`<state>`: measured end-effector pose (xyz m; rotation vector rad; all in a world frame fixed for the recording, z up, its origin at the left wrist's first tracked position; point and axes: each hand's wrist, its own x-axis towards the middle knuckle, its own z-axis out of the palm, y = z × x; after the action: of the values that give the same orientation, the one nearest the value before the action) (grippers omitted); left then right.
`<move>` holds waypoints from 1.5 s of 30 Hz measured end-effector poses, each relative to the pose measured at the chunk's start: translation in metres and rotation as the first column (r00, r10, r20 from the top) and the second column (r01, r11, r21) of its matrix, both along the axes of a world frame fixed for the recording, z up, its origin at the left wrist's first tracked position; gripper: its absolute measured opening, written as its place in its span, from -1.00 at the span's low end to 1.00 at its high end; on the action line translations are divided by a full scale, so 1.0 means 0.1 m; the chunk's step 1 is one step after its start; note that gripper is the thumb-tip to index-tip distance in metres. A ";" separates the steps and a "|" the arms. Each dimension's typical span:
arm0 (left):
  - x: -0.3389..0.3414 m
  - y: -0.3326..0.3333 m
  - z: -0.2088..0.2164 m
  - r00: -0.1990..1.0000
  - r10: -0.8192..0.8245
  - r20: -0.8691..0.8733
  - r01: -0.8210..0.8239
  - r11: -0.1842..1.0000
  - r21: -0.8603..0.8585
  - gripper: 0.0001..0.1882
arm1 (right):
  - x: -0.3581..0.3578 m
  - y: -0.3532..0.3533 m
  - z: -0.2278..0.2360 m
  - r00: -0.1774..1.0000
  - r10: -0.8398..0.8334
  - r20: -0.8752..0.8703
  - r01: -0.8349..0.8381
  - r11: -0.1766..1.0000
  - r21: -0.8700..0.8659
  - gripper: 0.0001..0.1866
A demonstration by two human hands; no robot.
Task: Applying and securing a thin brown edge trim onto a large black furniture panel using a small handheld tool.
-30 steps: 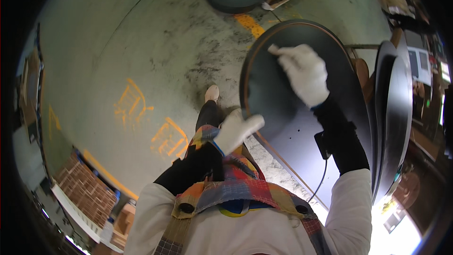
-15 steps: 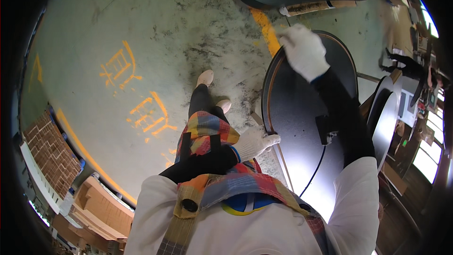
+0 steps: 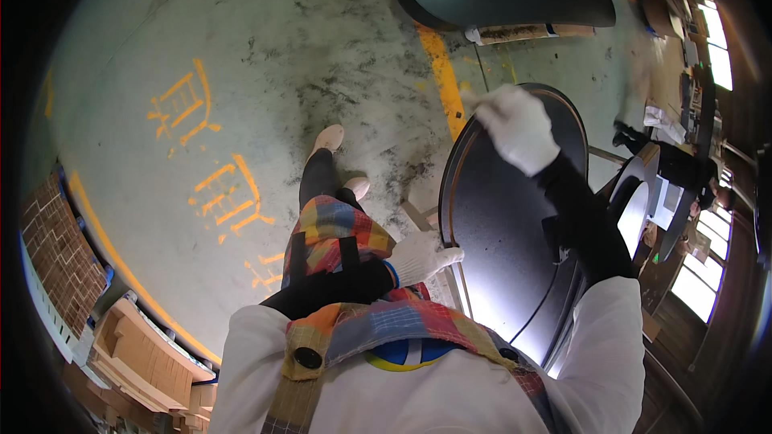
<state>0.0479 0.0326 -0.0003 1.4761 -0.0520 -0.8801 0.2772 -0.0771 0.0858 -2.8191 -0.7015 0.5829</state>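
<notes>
White-gloved hands [image 3: 519,130] apart at panel [image 3: 515,229]

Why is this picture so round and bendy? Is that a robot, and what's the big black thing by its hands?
It isn't a robot, it's a person! A very wide camera on their head looks down, so straight things bend near the edges. You see what is below them: their checked apron, a pale shoe and the floor, with a yellow stripe.

Both hands wear white gloves. The left hand is at the near-left edge of the big dark panel, thumb by the rim. The right hand is over the panel's far end; its fingers are blurry, so I can't tell whether it holds anything. The panel has a rounded end, a brownish line along its edge, and bright light shining off it.
</notes>
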 end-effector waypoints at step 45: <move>0.88 0.66 0.31 0.978 0.102 -0.185 -0.060 0.975 0.216 -0.72 | 0.09 -0.40 -0.47 0.923 0.214 0.319 -0.301 0.918 0.257 -0.84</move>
<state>0.1354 0.0983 0.0303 1.5674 0.2522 -0.9820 0.2865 -0.1166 0.0392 -2.5594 -1.1275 0.0835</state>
